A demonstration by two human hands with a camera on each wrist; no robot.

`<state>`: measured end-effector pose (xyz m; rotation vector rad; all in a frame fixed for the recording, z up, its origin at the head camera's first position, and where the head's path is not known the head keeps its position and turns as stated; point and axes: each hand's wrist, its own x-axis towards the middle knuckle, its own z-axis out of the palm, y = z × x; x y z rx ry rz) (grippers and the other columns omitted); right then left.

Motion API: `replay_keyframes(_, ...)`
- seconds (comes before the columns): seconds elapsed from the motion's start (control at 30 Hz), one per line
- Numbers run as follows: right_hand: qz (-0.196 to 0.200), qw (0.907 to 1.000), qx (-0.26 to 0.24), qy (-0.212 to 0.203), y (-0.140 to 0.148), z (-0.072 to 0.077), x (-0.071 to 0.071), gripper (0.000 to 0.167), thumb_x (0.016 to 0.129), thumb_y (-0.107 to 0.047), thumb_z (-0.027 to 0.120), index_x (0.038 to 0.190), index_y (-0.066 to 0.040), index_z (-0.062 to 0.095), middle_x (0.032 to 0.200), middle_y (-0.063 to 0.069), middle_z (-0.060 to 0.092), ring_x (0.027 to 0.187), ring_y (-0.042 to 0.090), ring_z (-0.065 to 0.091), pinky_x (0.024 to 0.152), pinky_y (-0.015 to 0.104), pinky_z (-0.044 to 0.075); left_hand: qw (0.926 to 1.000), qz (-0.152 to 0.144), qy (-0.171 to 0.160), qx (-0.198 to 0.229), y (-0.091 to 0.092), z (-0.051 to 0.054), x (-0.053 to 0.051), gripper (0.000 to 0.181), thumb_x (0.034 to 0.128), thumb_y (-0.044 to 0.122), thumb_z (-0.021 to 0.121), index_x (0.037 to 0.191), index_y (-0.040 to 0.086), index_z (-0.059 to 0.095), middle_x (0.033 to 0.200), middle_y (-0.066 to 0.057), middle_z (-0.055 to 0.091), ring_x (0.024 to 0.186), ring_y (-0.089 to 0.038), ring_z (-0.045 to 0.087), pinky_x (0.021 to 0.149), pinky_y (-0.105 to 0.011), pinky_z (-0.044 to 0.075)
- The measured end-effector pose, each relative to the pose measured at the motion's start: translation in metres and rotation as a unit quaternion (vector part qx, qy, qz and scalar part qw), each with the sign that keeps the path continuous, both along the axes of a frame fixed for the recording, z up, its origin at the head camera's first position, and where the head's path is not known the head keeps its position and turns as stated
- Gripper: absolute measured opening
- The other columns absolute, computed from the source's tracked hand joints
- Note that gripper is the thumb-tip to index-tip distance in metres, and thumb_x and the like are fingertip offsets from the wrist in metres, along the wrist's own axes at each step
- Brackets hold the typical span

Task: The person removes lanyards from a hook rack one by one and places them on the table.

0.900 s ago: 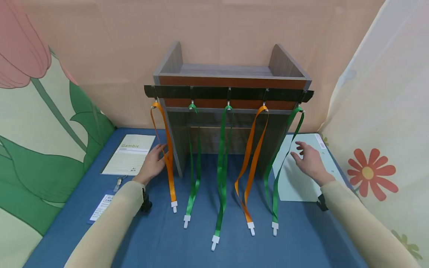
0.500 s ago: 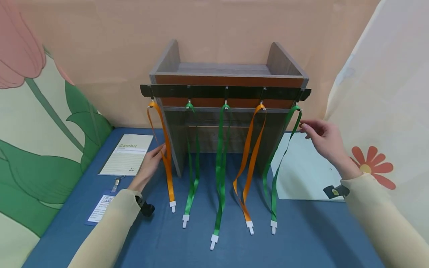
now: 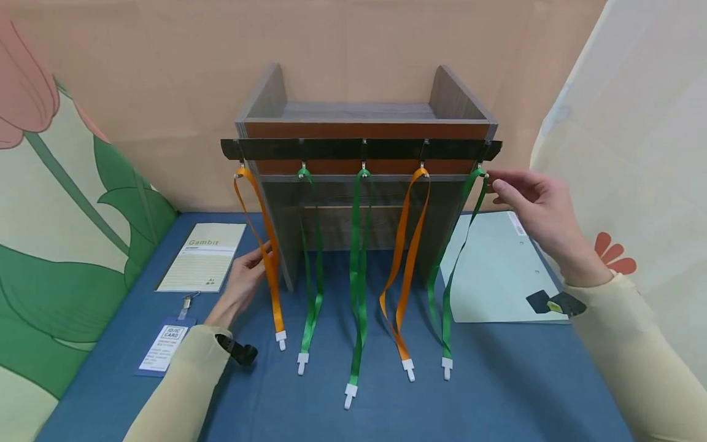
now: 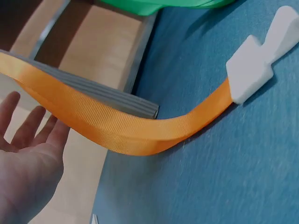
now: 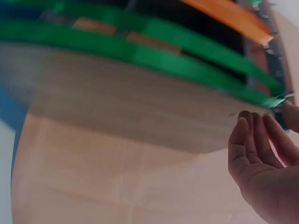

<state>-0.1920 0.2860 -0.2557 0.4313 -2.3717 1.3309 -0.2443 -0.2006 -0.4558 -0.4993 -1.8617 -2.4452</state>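
On a black rail (image 3: 331,149) with hooks hang several lanyards with white clips. The leftmost is an orange lanyard (image 3: 269,245); my left hand (image 3: 243,285) is beside it, fingers extended near the wooden shelf's left side. In the left wrist view the fingers (image 4: 32,126) look relaxed, behind or beside the orange strap (image 4: 121,130), pinching nothing. My right hand (image 3: 544,212) is raised at the top of the rightmost green lanyard (image 3: 476,202). In the right wrist view the fingertips (image 5: 243,122) lie close to its loop and hook, thumb apart; contact cannot be made out.
The grey wooden shelf (image 3: 480,107) stands behind the rail on a blue cloth (image 3: 409,411). A notebook (image 3: 201,258) and a card holder (image 3: 166,347) with a metal clip lie left. A pale board (image 3: 497,276) lies right, beside a patterned curtain.
My right hand has risen from above the pale board to the rightmost green lanyard's top. My left hand stays by the orange lanyard. The head view has shifted slightly.
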Motion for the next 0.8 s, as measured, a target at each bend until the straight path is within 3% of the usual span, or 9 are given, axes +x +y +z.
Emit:
replay_keyframes(0.17,-0.006,0.9998,0.007,-0.018,-0.01,0.009,0.002,0.036,0.095,-0.021,0.06,0.129,-0.008,0.062,0.115,0.01,0.064,0.094,0.016,0.063,0.077,0.016,0.048,0.9995,0.031,0.005,-0.003,0.006,-0.002,0.001,0.028,0.0957,0.001,0.056,0.121,0.007,0.065,0.12,0.0,0.062,0.092,-0.012,0.062,0.079,-0.024,0.05)
replay_keyframes(0.37,-0.004,0.9998,0.002,-0.02,-0.013,0.013,0.0,0.033,0.095,-0.017,0.061,0.125,-0.003,0.063,0.108,0.008,0.066,0.091,0.015,0.064,0.078,0.017,0.048,0.9965,0.069,-0.008,-0.047,0.012,-0.005,0.0,0.038,0.0948,0.003,0.058,0.128,-0.013,0.051,0.116,-0.008,0.061,0.086,-0.013,0.06,0.073,-0.023,0.051)
replay_keyframes(0.53,-0.017,0.9995,0.025,-0.01,-0.012,0.013,0.0,0.031,0.093,-0.017,0.064,0.12,-0.002,0.066,0.101,0.002,0.069,0.084,0.015,0.063,0.071,0.017,0.048,0.9939,0.087,-0.018,-0.065,0.016,-0.006,0.001,0.041,0.0939,0.006,0.061,0.127,-0.016,0.05,0.128,-0.02,0.054,0.087,-0.013,0.06,0.071,-0.023,0.051)
replay_keyframes(0.67,-0.021,0.9991,0.036,0.007,-0.013,0.014,0.0,0.029,0.092,-0.02,0.065,0.117,-0.004,0.069,0.098,0.003,0.07,0.083,0.015,0.063,0.066,0.02,0.046,0.9927,0.096,-0.024,-0.069,0.017,-0.007,0.002,0.039,0.0928,0.009,0.063,0.126,-0.011,0.056,0.13,-0.018,0.054,0.087,-0.014,0.06,0.071,-0.023,0.051)
replay_keyframes(0.8,-0.016,0.9995,0.024,0.016,-0.01,0.018,0.002,0.027,0.091,-0.016,0.066,0.113,-0.001,0.07,0.095,0.004,0.071,0.085,0.011,0.066,0.074,0.017,0.048,0.9914,0.105,-0.027,-0.072,0.017,-0.007,0.001,0.037,0.0918,0.011,0.065,0.124,-0.007,0.06,0.124,-0.009,0.06,0.084,-0.015,0.059,0.07,-0.023,0.051)
